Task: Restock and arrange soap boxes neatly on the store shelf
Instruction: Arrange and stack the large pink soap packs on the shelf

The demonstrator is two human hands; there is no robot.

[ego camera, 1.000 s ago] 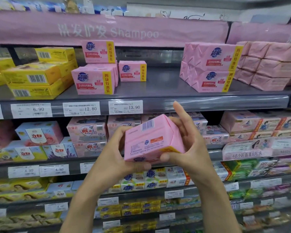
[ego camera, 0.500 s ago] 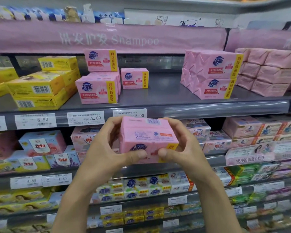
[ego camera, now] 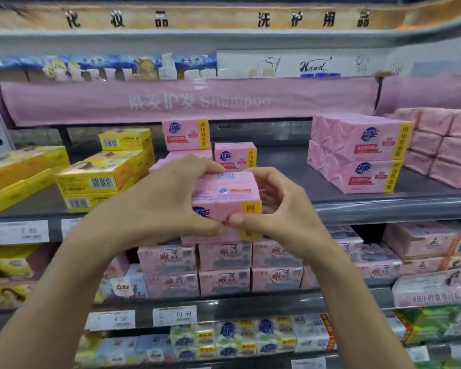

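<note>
Both hands are wrapped round one pink soap box [ego camera: 229,198], a rectangular wrapped pack with a barcode on its top and a yellow strip down its front. The left hand [ego camera: 165,206] curls over the top and left end, the right hand [ego camera: 280,214] cups the right end, and the two thumbs meet on the front face. The box is held level in front of the grey metal shelf [ego camera: 383,206], about at its front lip, with the printed face toward the person. I judge this is so it can go in square with the label facing out, like its neighbours. Whether it already touches the shelf cannot be told. Holding it by the ends leaves the underside free to set down. Just behind stands a small group of matching pink boxes [ego camera: 185,134], one raised on others, with a lower single box [ego camera: 234,155] beside them. Well apart to the right sits a neat two-high pink stack [ego camera: 365,153], with bare shelf between. To the left, yellow soap boxes [ego camera: 96,179] are piled, some askew. The box probably belongs with the small pink group, either lined up in front of it or beside it.
</note>
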